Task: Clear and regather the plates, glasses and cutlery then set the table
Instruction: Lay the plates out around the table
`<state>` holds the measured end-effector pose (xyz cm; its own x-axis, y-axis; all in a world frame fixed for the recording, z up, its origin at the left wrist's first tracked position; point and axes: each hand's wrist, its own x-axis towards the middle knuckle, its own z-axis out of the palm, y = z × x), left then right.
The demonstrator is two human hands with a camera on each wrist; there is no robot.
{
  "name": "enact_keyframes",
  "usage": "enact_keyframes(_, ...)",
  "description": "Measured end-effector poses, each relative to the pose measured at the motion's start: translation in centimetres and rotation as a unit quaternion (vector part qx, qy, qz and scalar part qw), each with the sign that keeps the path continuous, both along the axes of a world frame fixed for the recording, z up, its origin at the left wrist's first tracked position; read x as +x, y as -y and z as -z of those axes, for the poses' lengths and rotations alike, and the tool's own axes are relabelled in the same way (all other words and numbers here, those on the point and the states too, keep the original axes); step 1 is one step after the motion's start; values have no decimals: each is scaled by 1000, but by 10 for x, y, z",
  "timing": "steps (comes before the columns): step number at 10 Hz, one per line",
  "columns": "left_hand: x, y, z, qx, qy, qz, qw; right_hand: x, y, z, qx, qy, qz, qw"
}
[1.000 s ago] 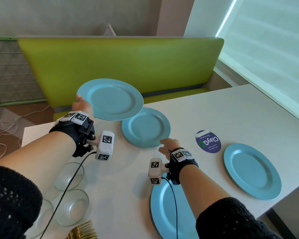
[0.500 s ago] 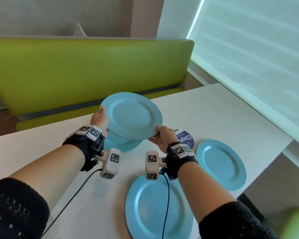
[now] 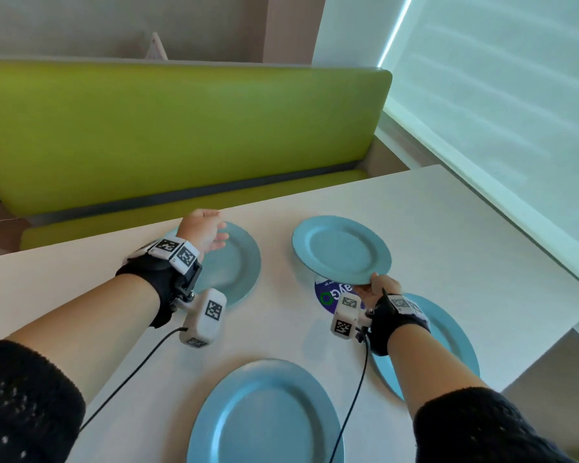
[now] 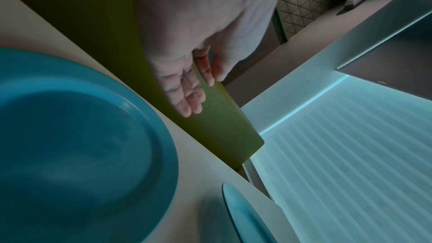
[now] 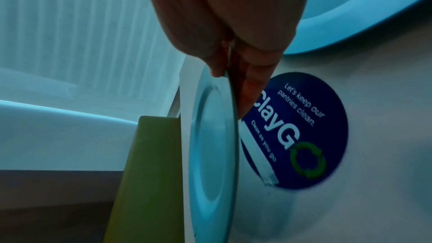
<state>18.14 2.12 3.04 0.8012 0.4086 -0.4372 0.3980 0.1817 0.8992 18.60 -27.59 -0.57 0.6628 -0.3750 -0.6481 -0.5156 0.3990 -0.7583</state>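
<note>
My right hand (image 3: pixel 371 287) pinches the near rim of a blue plate (image 3: pixel 340 250) and holds it just above the white table (image 3: pixel 448 228); the right wrist view shows thumb on top and fingers (image 5: pixel 247 88) under that plate (image 5: pixel 210 145). My left hand (image 3: pixel 208 232) hovers empty, fingers straight, over the far edge of a second blue plate (image 3: pixel 234 265) lying flat; in the left wrist view the fingers (image 4: pixel 187 97) are straight above this plate (image 4: pixel 70 145). Two more blue plates lie flat: one near the front (image 3: pixel 264 416), one (image 3: pixel 448 332) under my right forearm.
A round dark-blue sticker (image 3: pixel 328 297) lies on the table below the held plate. A green bench seat (image 3: pixel 181 128) runs along the table's far edge. A window blind (image 3: pixel 515 95) borders the right side. The table's right edge drops off near the rightmost plate.
The left hand let go of the raised plate and now hovers empty over the flat plate at left. The right hand alone carried the raised plate to the right and lower.
</note>
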Motion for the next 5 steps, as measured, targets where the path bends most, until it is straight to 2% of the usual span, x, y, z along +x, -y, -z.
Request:
enact_keyframes(1, 7, -1, 4, 15, -8, -8, 1000, 6, 7, 4, 49, -24, 20, 998)
enact_keyframes(2, 12, -1, 8, 35, -12, -11, 999, 21, 19, 21, -122, -14, -124, 985)
enact_keyframes(3, 15, 2, 10, 40, -16, -13, 999, 29, 19, 28, 92, -29, 12, 995)
enact_keyframes(4, 15, 5, 10, 37, -21, -14, 999, 40, 23, 39, 75, -19, -27, 997)
enact_keyframes(5, 16, 7, 12, 37, -24, -10, 999, 53, 16, 41, 6, -38, -54, 998)
